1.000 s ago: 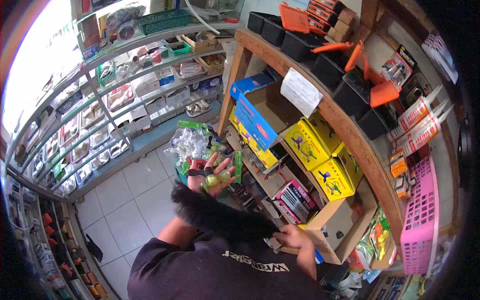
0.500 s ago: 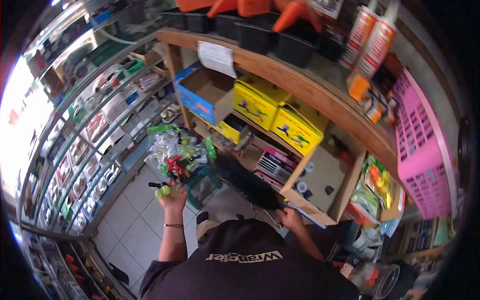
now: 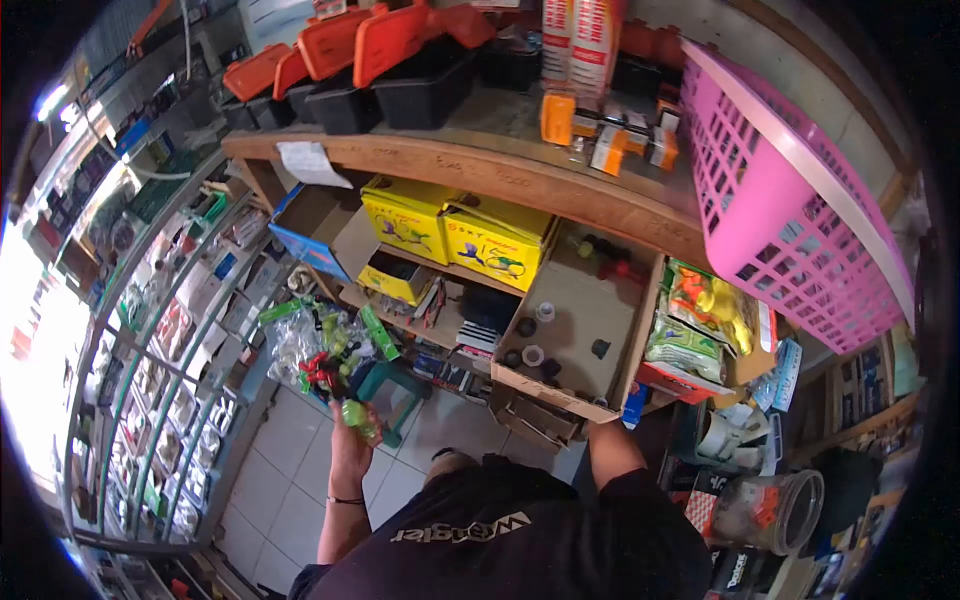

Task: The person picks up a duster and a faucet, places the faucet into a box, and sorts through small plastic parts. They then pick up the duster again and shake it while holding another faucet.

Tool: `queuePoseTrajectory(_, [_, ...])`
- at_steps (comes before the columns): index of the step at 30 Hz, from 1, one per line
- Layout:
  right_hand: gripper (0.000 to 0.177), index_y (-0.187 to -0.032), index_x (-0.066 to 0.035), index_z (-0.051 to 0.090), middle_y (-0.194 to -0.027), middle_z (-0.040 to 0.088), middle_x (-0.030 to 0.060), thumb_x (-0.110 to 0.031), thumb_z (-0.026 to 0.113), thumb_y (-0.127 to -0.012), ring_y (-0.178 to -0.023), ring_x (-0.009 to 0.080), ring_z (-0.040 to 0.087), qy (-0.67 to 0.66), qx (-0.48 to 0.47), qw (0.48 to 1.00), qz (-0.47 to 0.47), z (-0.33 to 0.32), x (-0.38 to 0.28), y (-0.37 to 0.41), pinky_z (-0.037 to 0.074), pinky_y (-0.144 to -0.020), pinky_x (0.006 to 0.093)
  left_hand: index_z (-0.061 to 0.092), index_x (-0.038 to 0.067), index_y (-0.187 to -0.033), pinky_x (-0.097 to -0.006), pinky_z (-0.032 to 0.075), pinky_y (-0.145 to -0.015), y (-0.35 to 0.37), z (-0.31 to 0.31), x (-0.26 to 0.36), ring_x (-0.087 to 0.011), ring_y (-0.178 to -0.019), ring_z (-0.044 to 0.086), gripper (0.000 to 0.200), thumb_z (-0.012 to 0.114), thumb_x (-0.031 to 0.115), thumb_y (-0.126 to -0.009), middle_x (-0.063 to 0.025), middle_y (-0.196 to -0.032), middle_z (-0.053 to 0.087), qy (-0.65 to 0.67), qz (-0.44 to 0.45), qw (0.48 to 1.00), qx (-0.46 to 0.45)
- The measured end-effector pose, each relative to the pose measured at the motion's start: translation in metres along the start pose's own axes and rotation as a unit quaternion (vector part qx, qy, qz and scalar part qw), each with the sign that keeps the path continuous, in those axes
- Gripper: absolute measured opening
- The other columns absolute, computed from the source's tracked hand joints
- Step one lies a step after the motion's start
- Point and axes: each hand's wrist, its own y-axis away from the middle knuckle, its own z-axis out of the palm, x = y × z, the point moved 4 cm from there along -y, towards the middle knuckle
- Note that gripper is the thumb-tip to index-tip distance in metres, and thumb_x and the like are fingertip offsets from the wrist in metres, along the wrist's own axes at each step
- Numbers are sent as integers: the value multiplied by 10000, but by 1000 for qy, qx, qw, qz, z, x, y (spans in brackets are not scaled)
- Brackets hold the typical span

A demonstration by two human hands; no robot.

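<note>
My left hand [image 3: 352,446] is closed around a yellow-green plastic piece [image 3: 360,420] whose exact kind I cannot make out. Just beyond it, red and black plastic pieces [image 3: 320,372] lie among clear plastic bags with green header cards [image 3: 378,332], heaped over a green stool [image 3: 400,390]. My right forearm [image 3: 612,455] reaches up to the front edge of an open cardboard box [image 3: 590,322], and that hand is hidden by the box. Inside the box are a few white and dark round parts [image 3: 533,355], with green and red pieces at its far end.
Two yellow boxes [image 3: 490,250] and a blue box [image 3: 315,235] sit on the shelf. Above are black bins with orange lids [image 3: 340,100], sealant tubes [image 3: 580,45] and a pink basket [image 3: 760,190]. Wire racks of goods [image 3: 170,370] line the left. A clear jar [image 3: 770,510] stands lower right.
The view has shifted, bringing the shelf boxes nearer. The blurred black thing by my right hand is gone from sight, and that hand has passed behind the cardboard box. My left hand still grips yellow-green plastic.
</note>
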Motion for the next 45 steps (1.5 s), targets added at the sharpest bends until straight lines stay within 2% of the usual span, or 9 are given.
queuePoseTrajectory(6, [374,-1014,-88,576,-867,595,181,-362,584,-759,-829,391,557,261,56,953,-147,-5,-50,12,437,-733,457,425,22,-1047,-218,385,-517,-11,100,2,-123,-629,492,259,421,242,-911,-61,-789,522,-240,25,950,-200])
queuePoseTrajectory(8, [303,-982,-56,581,-870,615,122,-281,589,-780,-803,283,597,29,-187,980,63,-48,-98,33,452,-732,394,403,21,-1093,-205,370,-521,0,153,-1,-99,-632,473,254,467,152,-886,-46,-773,506,-301,32,904,-303])
queuePoseTrajectory(13, [214,-973,-59,587,-899,619,95,-204,585,-815,-832,191,599,-140,-481,865,37,-145,-213,61,461,-698,326,397,-9,-1076,-297,404,-553,-3,221,-16,-207,-632,508,322,544,153,-840,-103,-773,528,-508,134,776,-350])
queuePoseTrajectory(17, [256,-1013,-62,572,-857,601,94,-175,617,-787,-802,178,587,-240,-375,894,-48,-194,-278,37,459,-692,297,410,-26,-1045,-383,423,-602,6,256,-27,-375,-683,527,354,584,173,-809,-199,-805,534,-589,304,603,-444])
queuePoseTrajectory(19, [309,-1026,-30,552,-794,545,56,-70,638,-732,-663,144,521,-161,-76,983,-34,-208,-304,15,432,-626,259,431,-20,-1024,-378,430,-598,10,263,-32,-395,-721,543,325,584,169,-807,-221,-810,537,-572,237,629,-469])
queuePoseTrajectory(27, [557,-1224,-34,390,-990,501,158,-203,637,-755,-919,274,545,29,20,995,-92,-164,-324,-12,462,-738,340,375,-19,-1188,-402,454,-665,0,268,-33,-405,-825,545,485,590,135,-781,-248,-935,545,-570,290,580,-504])
queuePoseTrajectory(30, [613,-1289,-10,312,-1151,485,151,-213,614,-795,-1036,190,499,-323,-93,933,125,-151,-319,-7,408,-844,301,299,-17,-1264,-430,452,-706,16,273,-42,-406,-884,520,615,605,145,-755,-274,-1017,502,-559,341,519,-550])
queuePoseTrajectory(43, [523,-1263,-69,281,-960,546,131,18,480,-787,-676,173,542,-476,116,857,158,-167,-283,16,478,-593,293,564,5,-960,-377,457,-690,-85,337,-75,-341,-820,559,220,515,61,-753,-226,-909,547,-515,311,467,-648])
queuePoseTrajectory(45, [520,-1258,-65,289,-962,546,128,18,479,-782,-697,171,546,-478,116,857,155,-166,-283,19,479,-594,288,588,5,-860,-381,468,-665,-112,325,-105,-337,-786,575,200,531,45,-672,-236,-862,562,-704,283,225,-611])
